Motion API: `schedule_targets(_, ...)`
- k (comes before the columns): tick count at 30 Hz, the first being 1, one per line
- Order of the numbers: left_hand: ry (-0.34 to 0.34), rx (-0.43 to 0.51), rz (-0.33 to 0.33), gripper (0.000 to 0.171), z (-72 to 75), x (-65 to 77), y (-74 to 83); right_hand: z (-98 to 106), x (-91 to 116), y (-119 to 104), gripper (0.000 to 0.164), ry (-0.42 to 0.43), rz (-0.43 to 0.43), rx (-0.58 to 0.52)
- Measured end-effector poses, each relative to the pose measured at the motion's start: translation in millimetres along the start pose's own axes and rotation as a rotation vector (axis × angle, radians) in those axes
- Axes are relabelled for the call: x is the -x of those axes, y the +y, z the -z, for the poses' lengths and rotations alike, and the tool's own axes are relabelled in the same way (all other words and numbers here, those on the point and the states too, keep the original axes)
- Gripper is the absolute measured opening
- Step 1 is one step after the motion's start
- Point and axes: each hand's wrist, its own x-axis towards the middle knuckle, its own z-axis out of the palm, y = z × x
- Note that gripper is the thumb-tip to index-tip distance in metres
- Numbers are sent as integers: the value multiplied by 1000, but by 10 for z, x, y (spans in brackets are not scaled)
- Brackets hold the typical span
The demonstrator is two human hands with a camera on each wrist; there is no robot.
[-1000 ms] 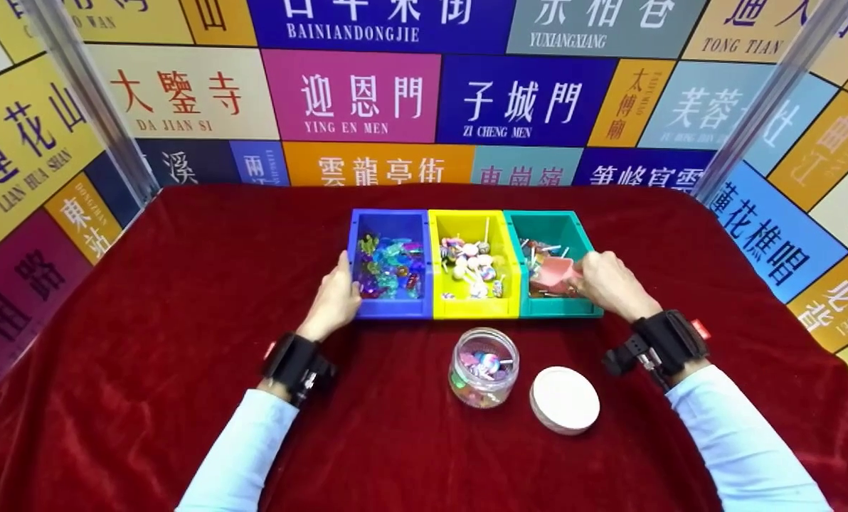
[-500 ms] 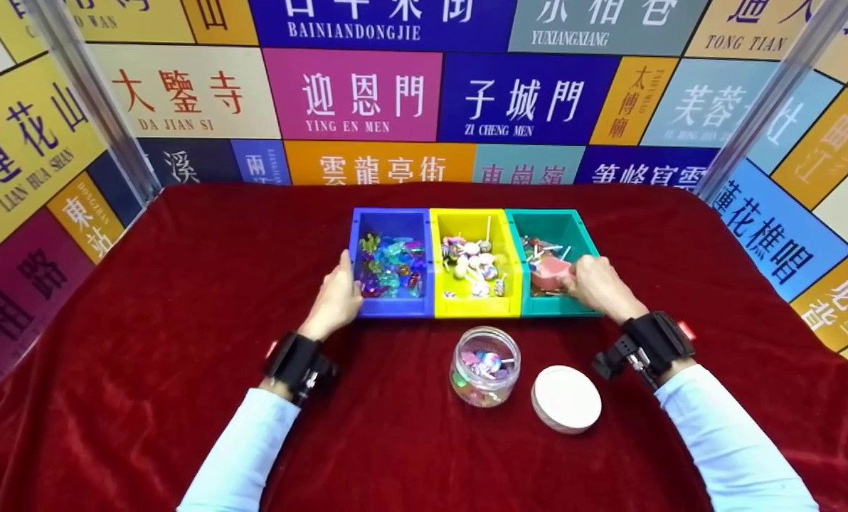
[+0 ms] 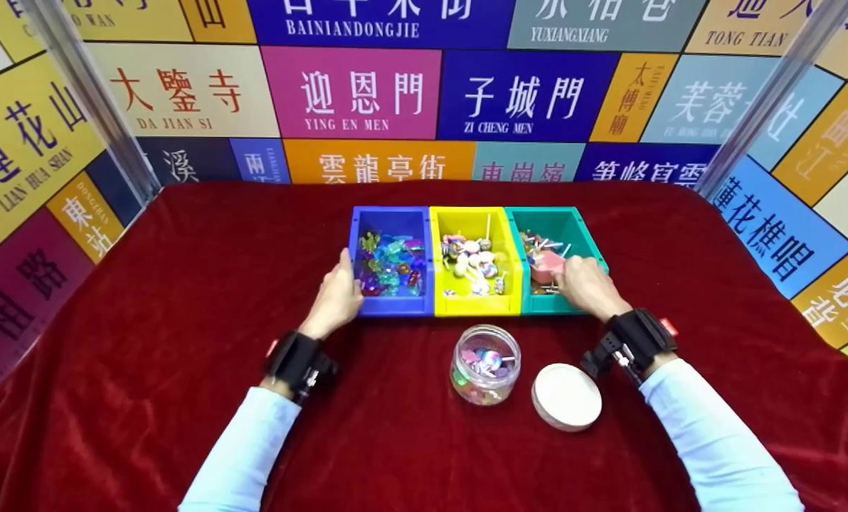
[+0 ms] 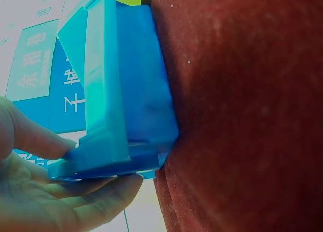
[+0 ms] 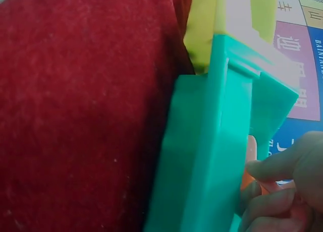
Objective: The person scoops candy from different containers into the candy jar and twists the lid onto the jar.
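My left hand (image 3: 335, 295) grips the left side wall of the blue bin (image 3: 395, 306); the left wrist view shows the thumb on top of its rim and the fingers underneath. In my right hand (image 3: 589, 286) is the handle of a small pink scoop (image 3: 546, 264). The scoop's head is down inside the green bin (image 3: 555, 306), among wrapped candies with white sticks. From the right wrist, the green wall hides most of the scoop. Between these two bins stands a yellow bin (image 3: 477, 306) with several lollipops (image 3: 472, 259). Shiny, colourful wrapped candies (image 3: 395, 256) lie in the blue bin.
In front of the bins stands a clear jar (image 3: 482, 391) without its lid, partly filled with candies. Its white lid (image 3: 566, 397) lies to the right, near the right wrist. Dark red cloth (image 3: 182, 355) covers the table; a lettered backdrop (image 3: 367, 92) rises behind.
My right hand has pushed the scoop leftward, deeper into the green bin's candies, and its head now tilts differently. The left hand stays on the blue bin.
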Motion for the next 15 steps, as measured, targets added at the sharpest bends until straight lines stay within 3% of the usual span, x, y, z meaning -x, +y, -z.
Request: schedule_targets(15, -1, -18, 5, 59, -14, -3, 5, -95, 36, 12, 22, -4, 2, 38)
